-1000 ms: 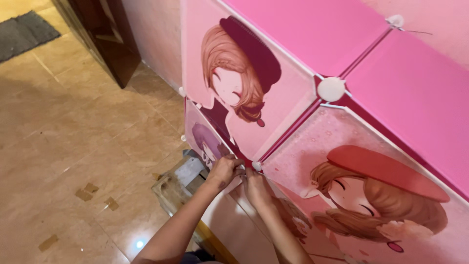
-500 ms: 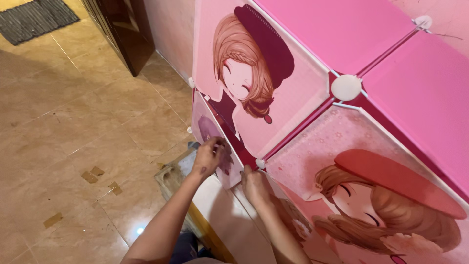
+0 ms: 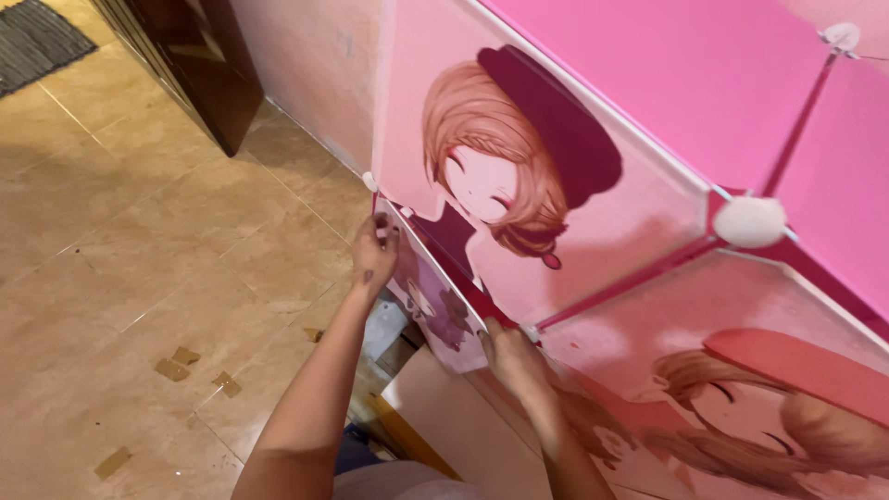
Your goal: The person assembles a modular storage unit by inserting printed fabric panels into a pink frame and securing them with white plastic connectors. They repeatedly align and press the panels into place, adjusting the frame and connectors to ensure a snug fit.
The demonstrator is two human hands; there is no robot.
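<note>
Forearms rise from the bottom edge, cut off at the elbows. Right hand (image 3: 512,356) pinches the lower corner of a small printed panel (image 3: 433,298), fingers curled closed on its edge; left hand (image 3: 373,250) grips the panel's upper corner, just below a white corner connector (image 3: 369,181). The panel hangs tilted outward from the pink modular cabinet (image 3: 648,111), its print partly hidden by both hands. Below it, items on the floor are too obscured to identify. Tiled floor (image 3: 139,241) lies open to the left; a dark wooden door (image 3: 199,65) stands beyond. Compared with half a second earlier, the left hand sits higher on the panel edge and the view has closed in.
</note>
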